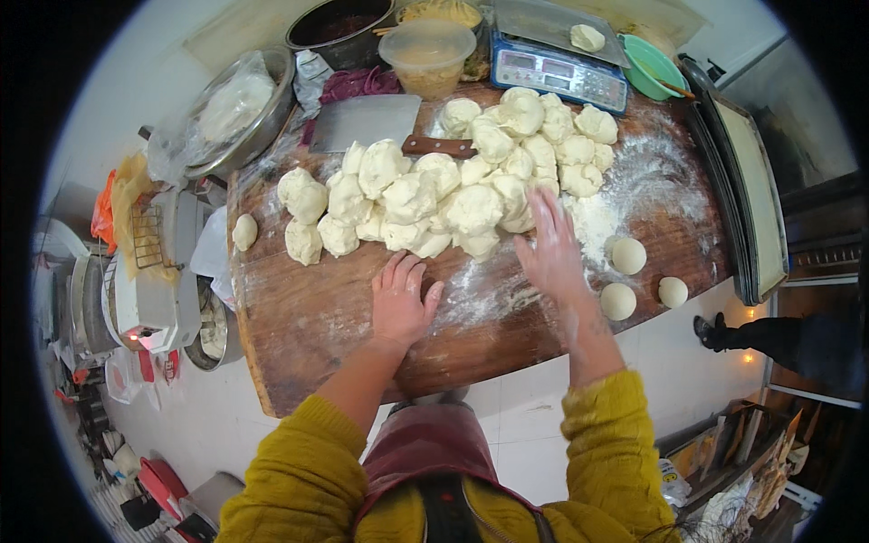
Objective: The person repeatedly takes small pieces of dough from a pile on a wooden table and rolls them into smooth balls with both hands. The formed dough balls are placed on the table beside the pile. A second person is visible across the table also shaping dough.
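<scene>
A long heap of pale dough lumps [409,198] lies across the floured wooden board [319,326]. My left hand [403,298], palm down with the thumb apart, has its fingertips at the heap's near edge. Further right, my right hand [551,248] reaches flat with spread fingers. Its fingertips meet the lumps beside a patch of loose flour [592,218], and it looks slightly blurred. Neither hand grips anything visible. To the right of that hand sit three smooth round dough balls [629,256]. A cleaver [366,122] lies behind the heap, its wooden handle partly among the lumps.
A blue digital scale [560,71] at the back carries a dough lump [587,38]. Left of it are a plastic tub [428,58] and a steel basin [261,129]. Stacked baking trays [743,197] stand along the right edge. Another person's leg [760,336] shows at right.
</scene>
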Motion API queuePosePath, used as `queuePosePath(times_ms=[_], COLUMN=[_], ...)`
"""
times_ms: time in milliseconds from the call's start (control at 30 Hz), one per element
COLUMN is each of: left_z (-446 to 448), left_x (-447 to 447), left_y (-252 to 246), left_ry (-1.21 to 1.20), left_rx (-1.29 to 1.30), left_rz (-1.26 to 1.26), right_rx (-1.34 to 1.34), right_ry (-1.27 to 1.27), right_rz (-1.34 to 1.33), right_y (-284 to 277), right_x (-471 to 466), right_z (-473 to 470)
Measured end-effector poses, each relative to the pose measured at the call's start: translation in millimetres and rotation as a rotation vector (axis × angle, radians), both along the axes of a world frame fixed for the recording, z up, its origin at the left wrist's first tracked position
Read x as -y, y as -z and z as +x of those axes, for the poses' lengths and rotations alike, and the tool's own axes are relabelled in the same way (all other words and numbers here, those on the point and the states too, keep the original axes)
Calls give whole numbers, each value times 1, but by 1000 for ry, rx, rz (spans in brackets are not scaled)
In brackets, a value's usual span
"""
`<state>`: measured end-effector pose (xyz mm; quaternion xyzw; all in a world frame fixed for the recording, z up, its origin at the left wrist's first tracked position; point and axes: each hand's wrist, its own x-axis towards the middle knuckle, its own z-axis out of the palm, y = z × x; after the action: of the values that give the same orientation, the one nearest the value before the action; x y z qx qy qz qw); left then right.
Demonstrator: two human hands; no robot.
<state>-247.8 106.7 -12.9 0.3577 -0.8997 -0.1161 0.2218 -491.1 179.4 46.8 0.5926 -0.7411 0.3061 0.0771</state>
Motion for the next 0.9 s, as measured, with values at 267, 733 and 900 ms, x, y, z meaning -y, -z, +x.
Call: queuePosePath(times_ms=[267,733,900], left_z=[1,1,-15], left_x=[0,-33,-28], left_y=[4,2,-12], left_ry=[5,215,382], left_rx=[-79,-386,-269], left_rz=[-21,359,330], right_rx=[-31,560,595], right_ry=[76,364,278], right_rz=[268,473,584], right_y=[-13,20,19], right_x=[27,-69,-92], right_z=[13,67,71])
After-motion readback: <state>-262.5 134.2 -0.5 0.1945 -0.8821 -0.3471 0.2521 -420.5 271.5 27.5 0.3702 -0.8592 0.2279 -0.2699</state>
